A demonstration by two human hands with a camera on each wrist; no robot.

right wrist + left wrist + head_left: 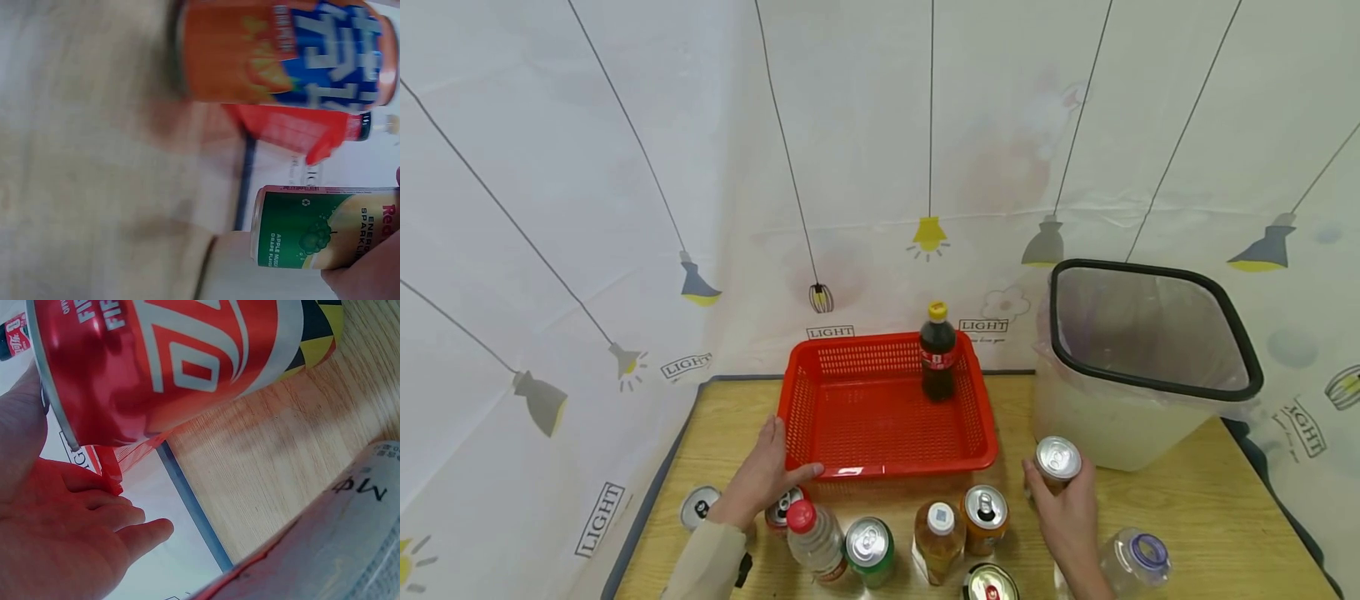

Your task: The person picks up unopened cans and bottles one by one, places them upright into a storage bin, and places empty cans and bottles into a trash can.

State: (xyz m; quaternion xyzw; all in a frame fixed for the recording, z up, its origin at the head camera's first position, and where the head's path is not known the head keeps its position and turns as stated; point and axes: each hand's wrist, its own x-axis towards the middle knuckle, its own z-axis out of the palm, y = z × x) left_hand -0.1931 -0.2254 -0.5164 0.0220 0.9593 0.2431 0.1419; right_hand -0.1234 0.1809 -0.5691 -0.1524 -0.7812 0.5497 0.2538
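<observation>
My right hand (1070, 508) grips a green-and-gold drink can (297, 231) by its sides, silver top up, in front of the bin. In the right wrist view the can's base shows above the wooden surface. My left hand (767, 467) rests at the front left corner of a red plastic basket (887, 472), thumb along the front rim and fingers extended by the left side. Inside the basket, at the right, a dark cola bottle (937, 358) with a yellow cap stands upright. Near my left wrist stands a red can (206, 356).
Several containers stand in front of the basket: a red-capped bottle (817, 542), a green can (870, 550), an amber drink bottle (940, 546) and an orange can (985, 517). A white can (698, 507) is at left, a clear jar (1135, 562) at right. Behind is a lined bin (1090, 417).
</observation>
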